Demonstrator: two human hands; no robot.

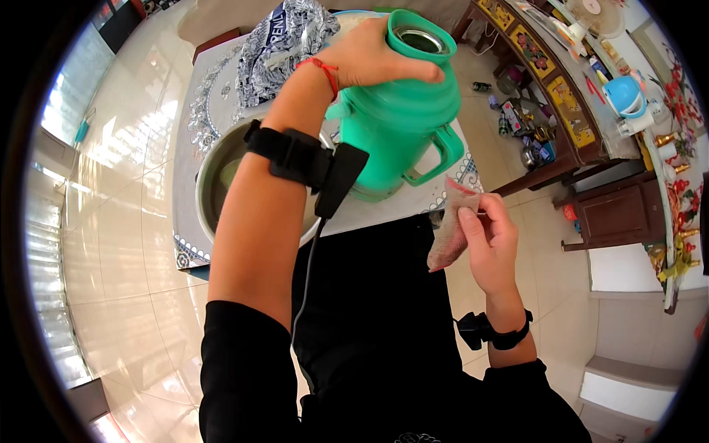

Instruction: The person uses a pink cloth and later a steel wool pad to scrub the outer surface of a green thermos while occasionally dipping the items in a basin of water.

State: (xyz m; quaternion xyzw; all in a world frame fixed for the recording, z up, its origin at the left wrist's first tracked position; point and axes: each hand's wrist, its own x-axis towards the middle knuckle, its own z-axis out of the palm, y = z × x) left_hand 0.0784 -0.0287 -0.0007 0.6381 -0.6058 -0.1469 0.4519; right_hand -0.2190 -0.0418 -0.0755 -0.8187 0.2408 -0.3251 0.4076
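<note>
A green plastic thermos jug (pixel 382 127) stands on the small table in front of me, its mouth uncovered and its handle turned to the lower right. My left hand (pixel 371 55) grips it around the neck, thumb across the near side. Between the thumb and fingers of my right hand (pixel 490 238) is a worn, pinkish-grey cloth (pixel 454 224), held beside the table's near right corner, apart from the jug. Left of the jug sits a round metal basin (pixel 209 219), partly hidden by my left forearm; something pale inside it is unclear.
A patterned cloth covers the table (pixel 354 224). A printed fabric bundle (pixel 282 52) bearing writing lies at the back. To the right are a carved wooden cabinet (pixel 554 94), a blue container (pixel 623 95) and clutter (pixel 523 119) on the tiled floor (pixel 127 238).
</note>
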